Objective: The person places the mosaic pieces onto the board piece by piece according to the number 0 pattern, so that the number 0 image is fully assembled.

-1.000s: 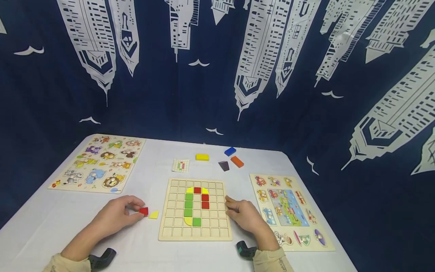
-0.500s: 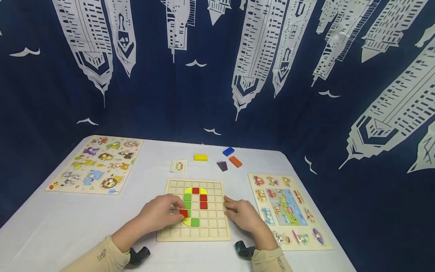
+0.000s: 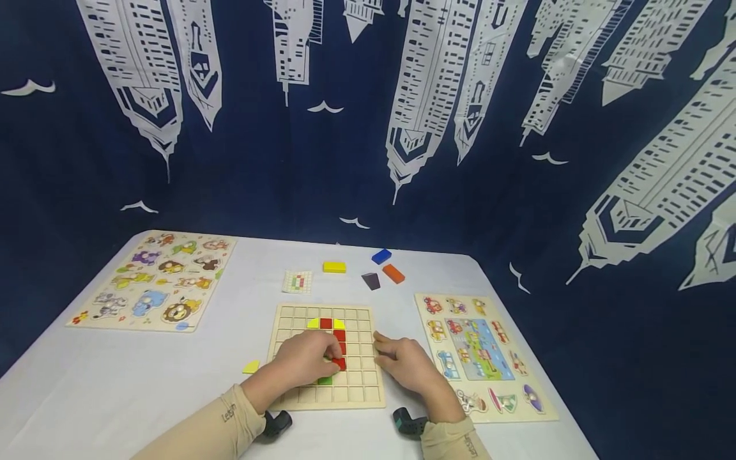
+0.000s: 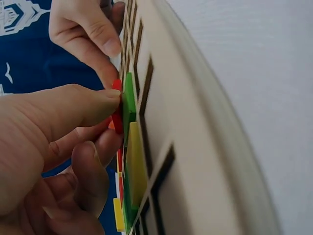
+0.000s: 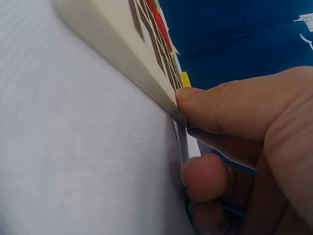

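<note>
My left hand (image 3: 307, 358) pinches a red square tile (image 3: 342, 364) between thumb and forefinger, over the wooden grid board (image 3: 362, 386). In the left wrist view that red tile (image 4: 117, 105) is close to a green tile (image 4: 128, 105) and a yellow rounded tile (image 4: 137, 166) seated in the grid. More red tiles (image 3: 339, 335) and yellow rounded ones (image 3: 313, 323) lie at the top of the pattern; my left hand hides part of it. With thumb and bent fingers, my right hand (image 3: 408, 364) grips the board's right edge. A loose yellow rounded tile (image 3: 250, 367) lies left of the board.
Behind the board are a small pattern card (image 3: 297, 282) and yellow (image 3: 334, 267), blue (image 3: 381, 256), orange (image 3: 393, 273) and dark (image 3: 371, 281) blocks. An animal puzzle (image 3: 155, 281) lies far left, a vehicle puzzle (image 3: 485, 358) on the right.
My left hand has carried the red tile rightward from the table beside the board to the pattern's right column. The right hand stays at the board's edge.
</note>
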Action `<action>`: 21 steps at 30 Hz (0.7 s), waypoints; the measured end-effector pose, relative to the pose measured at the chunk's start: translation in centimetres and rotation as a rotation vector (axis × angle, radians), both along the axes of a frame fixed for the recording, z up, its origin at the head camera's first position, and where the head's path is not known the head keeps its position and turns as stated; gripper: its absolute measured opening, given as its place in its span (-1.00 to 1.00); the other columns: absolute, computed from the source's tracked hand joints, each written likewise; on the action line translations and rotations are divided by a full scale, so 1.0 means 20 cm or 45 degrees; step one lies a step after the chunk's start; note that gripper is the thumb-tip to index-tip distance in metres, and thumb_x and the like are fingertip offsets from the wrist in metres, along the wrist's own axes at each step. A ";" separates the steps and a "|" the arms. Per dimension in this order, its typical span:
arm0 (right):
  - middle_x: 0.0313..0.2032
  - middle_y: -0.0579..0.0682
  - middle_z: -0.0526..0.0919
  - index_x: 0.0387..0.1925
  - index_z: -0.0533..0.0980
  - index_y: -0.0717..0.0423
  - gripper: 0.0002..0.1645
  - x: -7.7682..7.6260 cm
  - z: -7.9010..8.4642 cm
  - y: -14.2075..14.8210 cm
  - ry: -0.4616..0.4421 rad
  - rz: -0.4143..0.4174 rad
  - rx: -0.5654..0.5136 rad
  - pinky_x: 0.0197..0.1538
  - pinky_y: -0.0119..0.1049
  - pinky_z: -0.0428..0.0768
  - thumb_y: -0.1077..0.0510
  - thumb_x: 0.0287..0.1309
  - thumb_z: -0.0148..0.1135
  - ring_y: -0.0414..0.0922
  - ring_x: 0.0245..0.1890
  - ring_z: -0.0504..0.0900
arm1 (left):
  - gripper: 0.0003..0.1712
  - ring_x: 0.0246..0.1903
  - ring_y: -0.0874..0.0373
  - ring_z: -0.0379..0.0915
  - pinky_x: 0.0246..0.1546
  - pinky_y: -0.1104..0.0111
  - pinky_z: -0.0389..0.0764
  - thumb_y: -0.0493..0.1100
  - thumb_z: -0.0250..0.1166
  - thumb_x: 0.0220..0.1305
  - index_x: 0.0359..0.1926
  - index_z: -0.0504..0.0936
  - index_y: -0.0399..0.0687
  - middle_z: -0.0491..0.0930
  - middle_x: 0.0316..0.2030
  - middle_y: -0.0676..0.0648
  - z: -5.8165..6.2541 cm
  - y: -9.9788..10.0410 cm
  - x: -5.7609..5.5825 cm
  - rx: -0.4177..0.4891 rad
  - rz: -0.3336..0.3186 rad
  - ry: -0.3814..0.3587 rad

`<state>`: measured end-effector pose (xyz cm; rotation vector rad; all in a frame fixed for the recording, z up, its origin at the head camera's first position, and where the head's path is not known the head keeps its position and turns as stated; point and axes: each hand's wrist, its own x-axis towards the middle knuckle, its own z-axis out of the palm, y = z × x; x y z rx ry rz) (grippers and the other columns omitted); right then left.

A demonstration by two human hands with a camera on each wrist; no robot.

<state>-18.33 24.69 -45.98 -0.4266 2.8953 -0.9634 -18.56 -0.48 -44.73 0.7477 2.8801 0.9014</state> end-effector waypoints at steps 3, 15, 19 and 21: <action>0.37 -0.04 0.51 0.18 0.64 0.12 -0.57 0.00 0.00 0.00 0.004 -0.003 0.002 0.42 0.09 0.37 0.14 0.31 0.35 0.10 0.41 0.45 | -0.86 -0.42 0.32 0.47 -0.45 0.31 0.49 -0.14 0.58 0.07 -0.36 0.76 0.16 0.66 -0.41 0.23 0.00 0.00 0.00 0.000 0.011 -0.005; 0.37 -0.03 0.51 0.18 0.64 0.13 -0.57 0.00 -0.01 0.00 0.007 -0.005 -0.011 0.41 0.07 0.38 0.15 0.30 0.35 0.09 0.41 0.45 | -0.92 -0.46 0.36 0.45 -0.47 0.34 0.46 -0.14 0.53 0.14 -0.41 0.82 0.21 0.65 -0.46 0.32 0.00 -0.01 -0.01 0.064 0.013 0.003; 0.37 -0.03 0.51 0.18 0.64 0.13 -0.57 0.00 -0.01 0.00 0.005 -0.002 -0.006 0.41 0.07 0.38 0.14 0.31 0.35 0.09 0.41 0.45 | -0.97 -0.27 0.32 0.55 -0.31 0.26 0.56 -0.02 0.52 0.20 -0.33 0.83 0.22 0.69 -0.31 0.29 0.06 -0.13 0.01 0.083 0.122 0.002; 0.38 -0.04 0.50 0.19 0.64 0.12 -0.57 0.00 -0.01 0.00 0.004 -0.001 0.002 0.41 0.08 0.37 0.14 0.31 0.35 0.09 0.42 0.44 | -0.92 -0.16 0.26 0.59 -0.23 0.20 0.58 0.01 0.50 0.22 -0.27 0.83 0.22 0.72 -0.25 0.26 0.10 -0.23 0.02 0.091 0.206 -0.006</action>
